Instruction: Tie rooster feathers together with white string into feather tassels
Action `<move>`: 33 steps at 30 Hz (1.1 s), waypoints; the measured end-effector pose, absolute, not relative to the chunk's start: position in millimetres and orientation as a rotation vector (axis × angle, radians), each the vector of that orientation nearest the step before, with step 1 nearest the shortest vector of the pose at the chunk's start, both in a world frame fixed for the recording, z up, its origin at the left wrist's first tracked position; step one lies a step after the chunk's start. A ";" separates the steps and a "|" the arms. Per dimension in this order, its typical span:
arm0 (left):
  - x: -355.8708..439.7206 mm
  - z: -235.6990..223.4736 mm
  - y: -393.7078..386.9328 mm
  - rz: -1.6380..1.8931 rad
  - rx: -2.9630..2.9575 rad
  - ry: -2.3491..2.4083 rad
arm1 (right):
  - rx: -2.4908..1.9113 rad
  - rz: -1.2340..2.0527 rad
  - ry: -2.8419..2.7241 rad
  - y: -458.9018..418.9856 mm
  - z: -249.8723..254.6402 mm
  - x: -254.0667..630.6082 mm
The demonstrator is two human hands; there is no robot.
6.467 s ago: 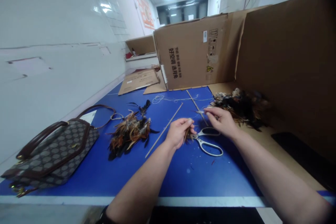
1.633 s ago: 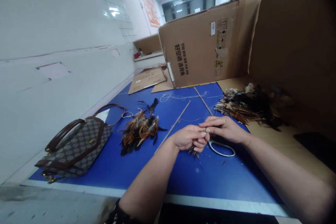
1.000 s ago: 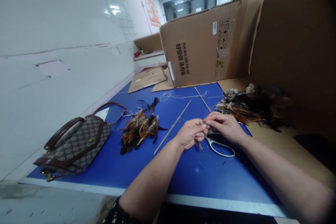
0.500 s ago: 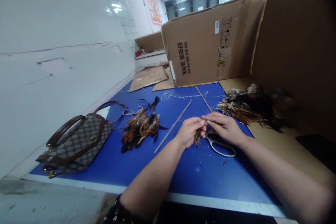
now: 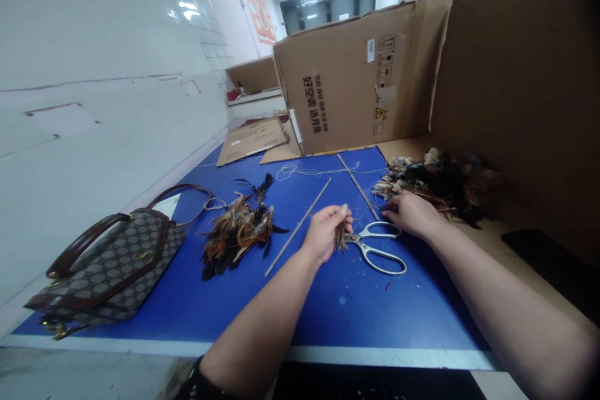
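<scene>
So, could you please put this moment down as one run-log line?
left hand: gripping feather bundle | right hand: near right-side feather pile, grip unclear | scissors: on blue table, handles free

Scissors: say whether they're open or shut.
Cannot tell: the left hand and its feather bundle hide most of the blades. Of the scissors, mainly the handles show, spread apart.
</scene>
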State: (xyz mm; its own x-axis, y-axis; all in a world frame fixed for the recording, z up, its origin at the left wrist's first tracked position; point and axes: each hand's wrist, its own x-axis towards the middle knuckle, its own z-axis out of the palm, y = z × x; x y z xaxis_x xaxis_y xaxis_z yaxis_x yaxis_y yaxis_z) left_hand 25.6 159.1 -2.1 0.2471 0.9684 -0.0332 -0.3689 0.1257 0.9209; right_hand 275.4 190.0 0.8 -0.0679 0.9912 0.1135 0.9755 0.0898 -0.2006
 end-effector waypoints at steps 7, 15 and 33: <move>26.0 -7.3 161.1 1.190 0.951 0.807 | -2.022 0.129 -2.145 189.8 3.3 270.6; 31.5 -6.8 159.2 1.265 0.908 0.836 | -1.462 0.785 -1.657 179.0 18.4 269.7; 45.8 -12.2 153.0 1.428 0.876 0.780 | -1.171 1.168 -1.527 154.0 8.6 205.7</move>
